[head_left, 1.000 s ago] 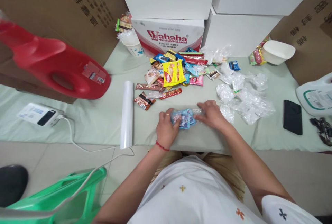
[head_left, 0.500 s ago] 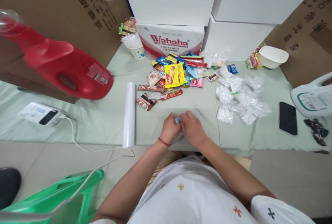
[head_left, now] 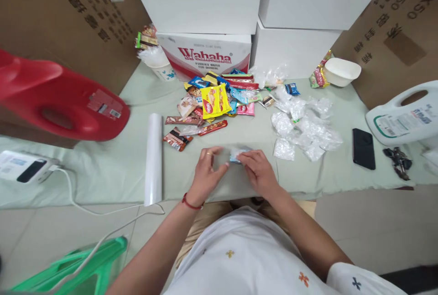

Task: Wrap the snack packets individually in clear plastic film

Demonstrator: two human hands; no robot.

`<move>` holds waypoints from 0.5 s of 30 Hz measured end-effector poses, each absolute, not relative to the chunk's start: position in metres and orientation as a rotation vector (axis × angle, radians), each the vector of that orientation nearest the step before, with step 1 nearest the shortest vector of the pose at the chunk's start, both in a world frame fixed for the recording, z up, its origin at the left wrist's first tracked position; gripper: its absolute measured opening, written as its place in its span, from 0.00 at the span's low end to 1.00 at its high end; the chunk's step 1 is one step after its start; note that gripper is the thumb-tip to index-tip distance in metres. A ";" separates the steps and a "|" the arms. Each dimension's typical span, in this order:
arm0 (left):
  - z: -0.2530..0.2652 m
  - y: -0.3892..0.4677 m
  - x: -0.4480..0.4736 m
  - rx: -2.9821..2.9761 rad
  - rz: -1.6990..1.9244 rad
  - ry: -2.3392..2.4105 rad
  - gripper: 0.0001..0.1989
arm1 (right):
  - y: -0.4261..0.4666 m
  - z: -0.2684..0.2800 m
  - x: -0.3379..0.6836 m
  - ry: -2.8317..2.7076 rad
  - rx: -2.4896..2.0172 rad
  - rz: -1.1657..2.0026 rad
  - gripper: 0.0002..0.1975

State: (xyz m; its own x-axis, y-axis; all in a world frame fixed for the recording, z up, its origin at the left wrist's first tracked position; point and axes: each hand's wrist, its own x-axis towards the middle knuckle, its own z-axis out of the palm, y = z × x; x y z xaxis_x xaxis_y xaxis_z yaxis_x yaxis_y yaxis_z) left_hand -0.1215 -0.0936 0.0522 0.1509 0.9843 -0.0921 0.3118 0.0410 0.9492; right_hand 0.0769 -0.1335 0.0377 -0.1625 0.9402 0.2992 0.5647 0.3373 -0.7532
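Near the table's front edge, my right hand (head_left: 258,170) pinches a small light-blue packet (head_left: 234,155) between thumb and fingers. The packet is blurred, and clear film seems to be around it. Just to its left, my left hand (head_left: 208,169) has thumb and fingers apart, with nothing between them. Beyond my hands lies a heap of wrapped snacks, topped by a yellow snack packet (head_left: 215,100). A brown snack packet (head_left: 177,139) and a red snack bar (head_left: 212,127) lie at the near side of the heap. To the right is a pile of clear plastic wrapped bundles (head_left: 320,128).
A white roll (head_left: 153,163) lies left of my hands. Further left are a red jug (head_left: 68,103) and a white device (head_left: 25,167) with a cable. On the right are a black phone (head_left: 363,149), a white jug (head_left: 404,112) and a white bowl (head_left: 342,72). White boxes stand behind.
My left hand has come away from the packet and opened, moving left. My right hand keeps hold of the packet. The whole view has shifted a little to the right.
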 end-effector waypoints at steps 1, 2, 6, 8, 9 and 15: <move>0.051 -0.094 -0.118 1.511 0.883 1.320 0.28 | -0.132 0.045 0.086 -1.836 -1.299 0.705 0.18; 0.050 -0.094 -0.113 1.530 0.859 1.248 0.33 | -0.132 0.051 0.095 -1.826 -1.270 0.792 0.17; 0.042 -0.097 -0.075 1.296 0.692 0.934 0.23 | -0.137 0.056 0.116 -1.533 -1.334 1.064 0.13; 0.036 -0.097 -0.053 1.111 0.750 0.949 0.23 | -0.145 0.049 0.118 -1.274 -1.440 1.095 0.17; 0.033 -0.097 -0.042 1.039 0.781 0.965 0.23 | -0.149 0.044 0.119 -1.170 -1.479 1.091 0.21; 0.034 -0.095 0.000 1.089 0.684 0.906 0.21 | -0.163 0.046 0.176 -1.023 -1.642 1.118 0.21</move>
